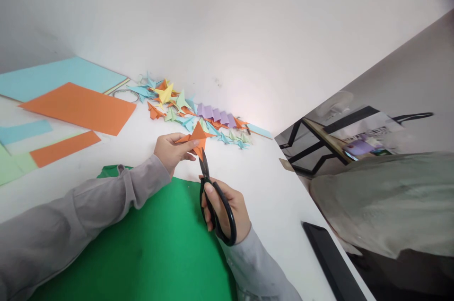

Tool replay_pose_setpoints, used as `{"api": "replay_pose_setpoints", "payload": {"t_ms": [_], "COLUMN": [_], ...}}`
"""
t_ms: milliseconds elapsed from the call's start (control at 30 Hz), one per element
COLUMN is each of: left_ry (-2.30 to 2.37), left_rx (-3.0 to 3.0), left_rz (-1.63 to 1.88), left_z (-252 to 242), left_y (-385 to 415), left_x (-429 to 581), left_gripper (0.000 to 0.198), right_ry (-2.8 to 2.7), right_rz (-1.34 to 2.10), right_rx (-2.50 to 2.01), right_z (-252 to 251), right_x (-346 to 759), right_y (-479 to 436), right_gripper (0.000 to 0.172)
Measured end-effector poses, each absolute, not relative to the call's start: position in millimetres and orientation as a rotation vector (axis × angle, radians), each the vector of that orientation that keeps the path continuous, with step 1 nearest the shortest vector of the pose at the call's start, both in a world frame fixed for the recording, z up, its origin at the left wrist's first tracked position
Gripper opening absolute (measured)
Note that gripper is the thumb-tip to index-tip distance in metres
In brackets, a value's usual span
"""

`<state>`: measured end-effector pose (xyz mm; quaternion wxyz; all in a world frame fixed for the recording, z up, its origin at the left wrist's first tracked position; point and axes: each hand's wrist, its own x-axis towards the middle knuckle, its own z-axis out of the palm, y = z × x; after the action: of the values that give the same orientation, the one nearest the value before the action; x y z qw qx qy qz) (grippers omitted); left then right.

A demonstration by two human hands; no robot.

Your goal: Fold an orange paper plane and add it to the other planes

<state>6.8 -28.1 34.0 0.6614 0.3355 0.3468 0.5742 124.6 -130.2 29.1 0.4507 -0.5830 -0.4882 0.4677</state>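
Fingers (186, 145) of your left hand (170, 150) pinch the folded orange paper (198, 134) over the middle of the surface (269, 187), right hand (227, 213) wrapped around the scissors (209, 192); it's light, floppy stuff, so grip near the cut.

Soft, even light leaves a pale glare on the wall (248, 88). The edges bend and corners darken.

Can't tell if the scissors (205, 168) blades bite the orange fold (197, 136) or just overlap it. Right hand (227, 211) fingers partly hidden in the loops. Green sheet (152, 244) under it and black slab (329, 263) to its right run off frame. I can't ID the slab.
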Motion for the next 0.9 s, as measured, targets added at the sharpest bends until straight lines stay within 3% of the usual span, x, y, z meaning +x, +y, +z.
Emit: {"api": "replay_pose_setpoints", "payload": {"t_ms": [900], "left_ry": [0.782], "left_rx": [0.762], "left_rz": [1.287], "left_z": [33.7], "left_y": [-26.8], "left_x": [6.5], "left_gripper": [0.023], "right_ry": [-1.274], "right_rz": [1.14], "right_rx": [-1.464], "right_z": [28.2], "right_x": [128.1], "right_y": [-128.3], "right_gripper": [0.043]}}
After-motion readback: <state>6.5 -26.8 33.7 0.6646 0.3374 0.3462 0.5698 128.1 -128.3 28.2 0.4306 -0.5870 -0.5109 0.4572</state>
